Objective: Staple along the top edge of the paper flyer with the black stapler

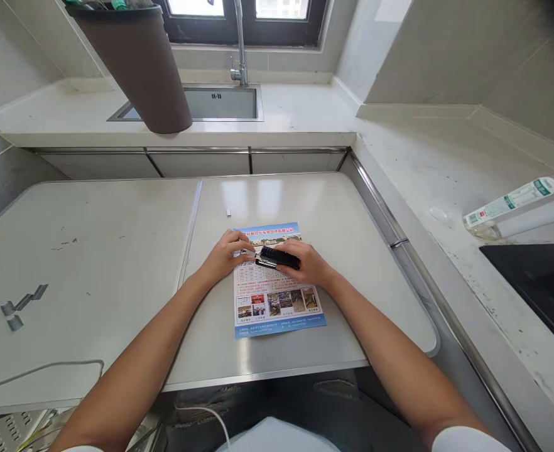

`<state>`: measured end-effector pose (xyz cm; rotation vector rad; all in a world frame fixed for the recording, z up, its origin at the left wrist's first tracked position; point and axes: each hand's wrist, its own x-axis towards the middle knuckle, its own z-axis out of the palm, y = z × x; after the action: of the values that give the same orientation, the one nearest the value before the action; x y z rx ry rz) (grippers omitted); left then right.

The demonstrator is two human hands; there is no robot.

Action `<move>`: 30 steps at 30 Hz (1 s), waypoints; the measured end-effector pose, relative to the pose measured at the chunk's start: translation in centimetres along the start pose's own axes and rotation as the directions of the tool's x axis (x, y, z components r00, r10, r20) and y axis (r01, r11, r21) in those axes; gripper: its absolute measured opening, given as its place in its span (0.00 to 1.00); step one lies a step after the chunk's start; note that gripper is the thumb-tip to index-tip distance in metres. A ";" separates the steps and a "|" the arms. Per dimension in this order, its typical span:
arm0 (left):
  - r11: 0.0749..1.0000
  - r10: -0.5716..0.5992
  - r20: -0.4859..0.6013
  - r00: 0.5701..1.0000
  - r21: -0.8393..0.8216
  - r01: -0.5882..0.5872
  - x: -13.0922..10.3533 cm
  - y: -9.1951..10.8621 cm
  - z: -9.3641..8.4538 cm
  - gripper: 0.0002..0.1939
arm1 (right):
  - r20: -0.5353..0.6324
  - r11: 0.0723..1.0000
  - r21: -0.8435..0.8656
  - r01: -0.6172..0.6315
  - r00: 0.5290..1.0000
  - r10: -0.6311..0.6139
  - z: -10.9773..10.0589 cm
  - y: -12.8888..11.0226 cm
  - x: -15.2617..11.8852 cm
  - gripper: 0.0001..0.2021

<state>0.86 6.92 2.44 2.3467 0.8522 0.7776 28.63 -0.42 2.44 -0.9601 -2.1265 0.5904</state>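
Note:
My right hand point(304, 262) is closed around a black stapler point(279, 257), which lies level just above a printed flyer point(277, 307). The stapler's front end points left, and a silvery metal edge shows along its underside. At that front end my left hand point(227, 256) pinches a small silvery strip point(248, 252) between thumb and fingers. Whether the strip is loose staples or part of the stapler, I cannot tell. Blue bands run along the flyer's top and bottom, with photos and red and black print between. My hands cover some of its upper half.
Beyond the flyer, a small silvery piece point(228, 213) lies on the white table point(130, 251). Grey tape scraps point(24, 302) and a cable point(46, 366) are at left. A brown bin point(133, 69) stands by the sink point(223, 103). A clear bottle point(517, 204) lies on the right counter.

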 end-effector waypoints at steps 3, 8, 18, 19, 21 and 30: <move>0.999 0.027 0.033 0.999 0.020 -0.028 0.0 0.1 0.1 0.08 | 0.001 1.000 -0.003 0.004 1.000 -0.004 0.0 0.0 0.0 0.19; 0.995 0.094 0.006 0.996 0.039 -0.095 -0.1 -0.1 0.1 0.08 | 0.008 1.000 0.000 -0.001 1.000 0.001 0.0 0.0 0.0 0.19; 0.995 0.027 0.040 0.999 -0.096 -0.023 -0.3 0.6 0.0 0.09 | -0.033 1.000 0.019 -0.021 0.999 0.022 -0.1 0.1 0.0 0.17; 0.993 0.024 0.047 0.999 -0.112 -0.019 -0.4 0.7 0.0 0.08 | -0.052 0.999 0.028 -0.031 0.998 0.032 -0.2 0.2 0.0 0.16; 0.989 0.031 0.053 0.998 -0.144 -0.023 -0.5 0.6 0.0 0.07 | -0.101 0.997 0.054 -0.057 0.993 0.062 -0.7 0.5 -0.2 0.15; 0.975 0.208 0.079 0.975 -0.093 -0.200 -0.3 -0.3 -0.4 0.13 | -0.170 0.984 0.162 -0.069 0.981 0.096 -1.8 1.1 -0.5 0.14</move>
<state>0.26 6.99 2.41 2.3982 0.5357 0.7687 30.76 0.04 2.66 -0.9795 -1.8623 0.6763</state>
